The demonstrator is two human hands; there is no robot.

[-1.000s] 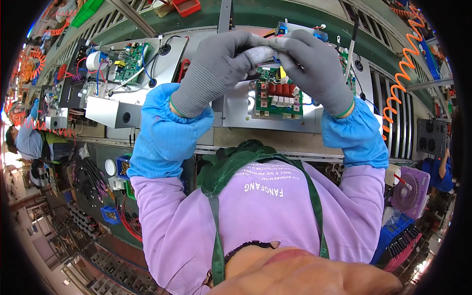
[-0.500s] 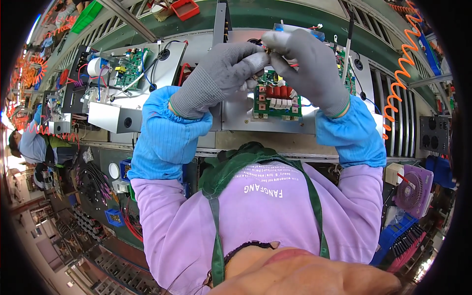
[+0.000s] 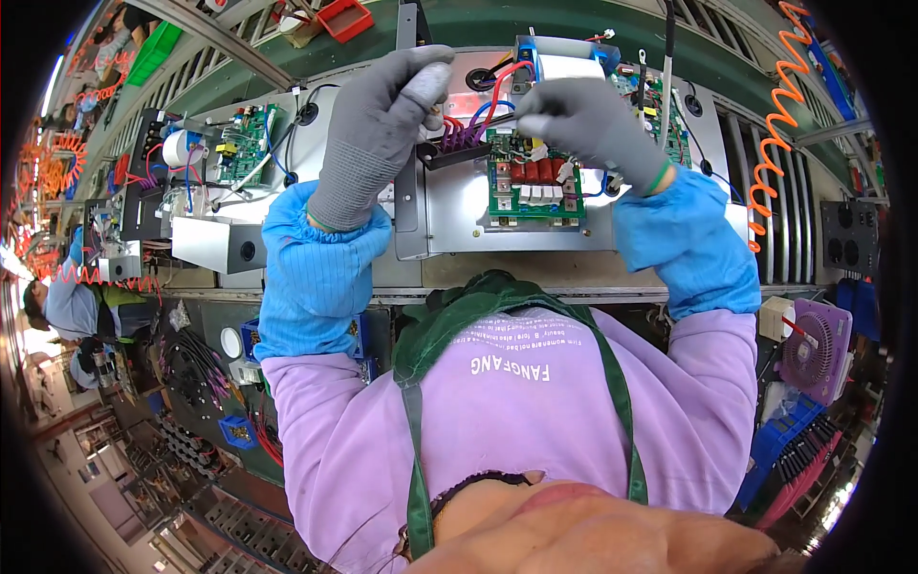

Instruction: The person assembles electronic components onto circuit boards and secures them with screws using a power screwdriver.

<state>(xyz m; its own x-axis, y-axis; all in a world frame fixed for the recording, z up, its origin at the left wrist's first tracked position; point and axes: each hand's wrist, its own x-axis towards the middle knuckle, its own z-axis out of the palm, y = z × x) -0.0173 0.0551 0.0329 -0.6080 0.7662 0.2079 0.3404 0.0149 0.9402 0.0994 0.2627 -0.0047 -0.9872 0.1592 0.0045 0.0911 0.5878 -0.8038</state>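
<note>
My left hand (image 3: 378, 129), in a grey glove, is raised over the left edge of a metal chassis (image 3: 459, 215). Its fingers are curled together, and anything pinched in them is too small to make out. Over the chassis's right part, my right hand (image 3: 588, 124) has its thumb and fingers closed; what they hold is hidden. Between the hands, red and purple wires (image 3: 469, 136) run to a black upright panel (image 3: 409, 191). Below the right hand lies a green circuit board (image 3: 537, 206) with red and white components. A white cylindrical part (image 3: 571, 69) stands behind that hand.
Another chassis with a green board (image 3: 251, 143) stands to the left, beside a bent metal cover (image 3: 215, 234). An orange coiled hose (image 3: 779, 124) hangs at the right. A purple fan (image 3: 816, 351) sits at lower right. At the back is a red bin (image 3: 344, 19).
My hands were together above the board; now they are apart, the left moved left and the right lower. The wires and black panel between them have come into sight.
</note>
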